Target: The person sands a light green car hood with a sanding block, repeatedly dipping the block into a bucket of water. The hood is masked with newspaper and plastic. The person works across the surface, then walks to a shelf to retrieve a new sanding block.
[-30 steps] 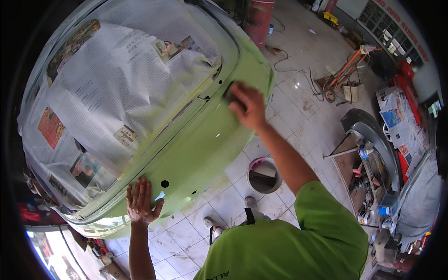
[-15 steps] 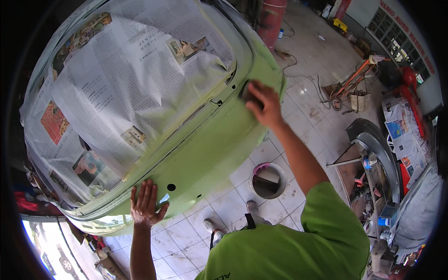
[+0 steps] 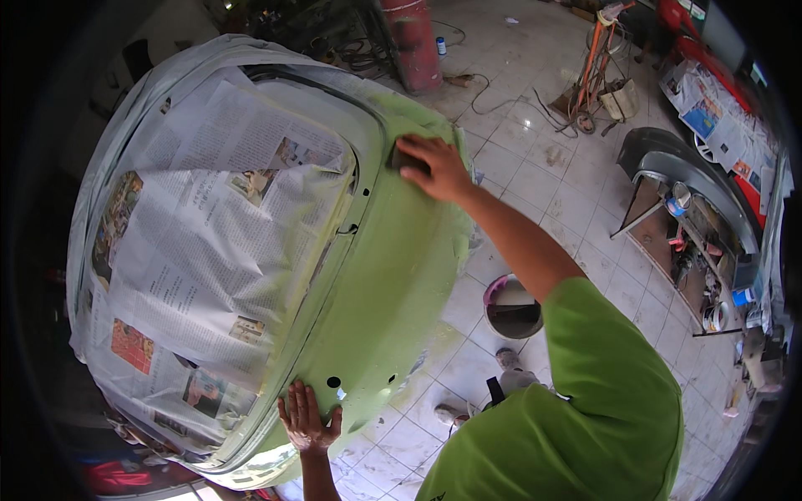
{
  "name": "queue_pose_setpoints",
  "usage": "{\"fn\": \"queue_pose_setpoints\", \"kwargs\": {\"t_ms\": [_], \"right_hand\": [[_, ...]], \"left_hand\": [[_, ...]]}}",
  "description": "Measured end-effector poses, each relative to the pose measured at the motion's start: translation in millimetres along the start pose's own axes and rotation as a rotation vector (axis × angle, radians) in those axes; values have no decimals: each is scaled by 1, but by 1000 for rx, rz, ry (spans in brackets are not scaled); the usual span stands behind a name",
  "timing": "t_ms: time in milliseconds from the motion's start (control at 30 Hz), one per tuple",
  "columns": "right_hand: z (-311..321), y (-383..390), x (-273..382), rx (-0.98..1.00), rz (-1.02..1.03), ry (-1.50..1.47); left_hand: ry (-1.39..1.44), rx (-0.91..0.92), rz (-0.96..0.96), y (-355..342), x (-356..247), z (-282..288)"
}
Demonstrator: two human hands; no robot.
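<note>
My left hand [image 3: 309,422] lies flat on the near end of a light green car body panel [image 3: 372,292], fingers stretched out, beside a round dark hole [image 3: 333,382]. Toward the panel's far end, my right hand [image 3: 436,169] presses a dark sanding block [image 3: 404,159] against the surface, its fingers curled over the top. The block's underside is hidden. Newspaper sheets [image 3: 200,242] cover the glass left of the panel, held along the edge by pale yellow tape [image 3: 327,238].
A bucket [image 3: 513,307] with dark contents stands on the tiled floor [image 3: 535,225] by my feet. Further right are a cluttered metal stand [image 3: 668,242] and a grey bumper-like part [image 3: 677,159]. A red post [image 3: 413,42] and an orange-handled cart [image 3: 595,58] stand farther back.
The view has turned, shifting the car lower and leftward. My right hand has slid the sanding block farther along the panel toward its far end. My left hand remains flat near the round hole.
</note>
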State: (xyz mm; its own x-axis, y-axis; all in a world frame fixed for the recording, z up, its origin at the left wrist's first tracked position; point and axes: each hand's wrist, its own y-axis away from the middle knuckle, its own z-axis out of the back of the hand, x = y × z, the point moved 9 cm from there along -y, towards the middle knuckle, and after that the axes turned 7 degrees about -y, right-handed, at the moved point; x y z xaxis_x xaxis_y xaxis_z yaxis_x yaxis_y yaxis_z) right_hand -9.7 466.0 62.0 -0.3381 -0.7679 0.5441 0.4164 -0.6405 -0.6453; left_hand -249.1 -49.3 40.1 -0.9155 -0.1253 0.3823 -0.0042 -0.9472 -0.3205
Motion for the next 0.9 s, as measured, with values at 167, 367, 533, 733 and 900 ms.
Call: {"fn": "queue_pose_setpoints", "kwargs": {"t_ms": [167, 367, 533, 733, 900], "right_hand": [[8, -29, -21, -170, -214, 47], [-19, 91, 70, -4, 72, -65], [17, -36, -46, -115, -173, 23], [-26, 22, 54, -133, -137, 27], [-67, 170, 239, 152, 209, -130]], "left_hand": [[-2, 13, -34, -8, -2, -5], [-11, 10, 20, 8, 0, 1], [18, -27, -15, -10, -5, 2], [-8, 13, 17, 6, 0, 8], [20, 11, -15, -7, -3, 5]]}}
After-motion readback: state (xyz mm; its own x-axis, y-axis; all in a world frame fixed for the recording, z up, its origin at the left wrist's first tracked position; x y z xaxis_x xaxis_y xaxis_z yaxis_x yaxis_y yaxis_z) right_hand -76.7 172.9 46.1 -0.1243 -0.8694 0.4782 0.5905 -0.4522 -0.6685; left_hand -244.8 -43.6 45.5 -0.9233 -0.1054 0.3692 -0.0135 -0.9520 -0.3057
